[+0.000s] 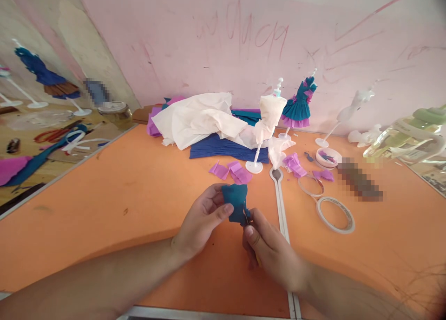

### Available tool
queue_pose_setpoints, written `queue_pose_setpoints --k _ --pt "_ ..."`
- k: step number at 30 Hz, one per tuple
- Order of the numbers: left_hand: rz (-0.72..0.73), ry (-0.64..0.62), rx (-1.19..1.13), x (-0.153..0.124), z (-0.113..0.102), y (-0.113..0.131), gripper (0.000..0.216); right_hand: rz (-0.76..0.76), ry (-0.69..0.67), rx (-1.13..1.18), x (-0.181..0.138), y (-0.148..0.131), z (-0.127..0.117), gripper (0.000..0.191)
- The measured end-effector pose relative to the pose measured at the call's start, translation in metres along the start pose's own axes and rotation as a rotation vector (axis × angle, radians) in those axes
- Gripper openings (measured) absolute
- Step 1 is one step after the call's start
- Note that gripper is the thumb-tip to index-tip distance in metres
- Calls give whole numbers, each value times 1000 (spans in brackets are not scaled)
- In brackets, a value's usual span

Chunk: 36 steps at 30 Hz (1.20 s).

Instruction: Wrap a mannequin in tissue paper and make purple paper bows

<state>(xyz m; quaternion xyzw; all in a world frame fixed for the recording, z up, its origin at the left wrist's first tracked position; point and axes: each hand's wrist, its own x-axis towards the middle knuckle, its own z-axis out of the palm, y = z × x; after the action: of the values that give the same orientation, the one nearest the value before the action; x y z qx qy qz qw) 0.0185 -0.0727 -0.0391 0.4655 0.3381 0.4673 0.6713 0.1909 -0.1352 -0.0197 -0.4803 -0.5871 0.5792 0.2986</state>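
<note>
Between thumb and fingers, my left hand [204, 218] pinches a small piece of teal crepe paper [235, 200]. My right hand [270, 245] is closed around scissors [247, 217], whose dark blades meet the paper's right edge; most of the handle is hidden in the fingers. Just beyond the hands lie pieces of purple crepe paper [239, 172]. A small white mannequin [256, 164] on a round stand, wrapped in white paper, stands behind them. A strip of dark blue crepe paper [212, 149] lies partly under crumpled white paper [198, 118].
On the right are two tape rolls [336, 215], a small round dish [327, 157] with scraps, a bare mannequin [348, 108] and a clear bottle [407, 136]. A mannequin in a teal dress [298, 107] stands by the wall. Another table [21, 148] at left holds dressed mannequins and paper strips.
</note>
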Motion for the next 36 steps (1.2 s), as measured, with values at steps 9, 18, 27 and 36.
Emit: queue_pose_setpoints --k 9,18,27,36 --pt "-32 -82 -100 -1 3 2 38 23 -14 -49 2 0 -1 27" --pt "-40 -4 -100 3 -2 3 41 58 -34 -94 -1 -6 -4 26" --pt "-59 44 -75 1 4 8 50 -8 -69 -165 0 -4 -5 29" --pt "-86 10 -82 -2 6 9 54 -36 -124 17 -1 -3 -4 33"
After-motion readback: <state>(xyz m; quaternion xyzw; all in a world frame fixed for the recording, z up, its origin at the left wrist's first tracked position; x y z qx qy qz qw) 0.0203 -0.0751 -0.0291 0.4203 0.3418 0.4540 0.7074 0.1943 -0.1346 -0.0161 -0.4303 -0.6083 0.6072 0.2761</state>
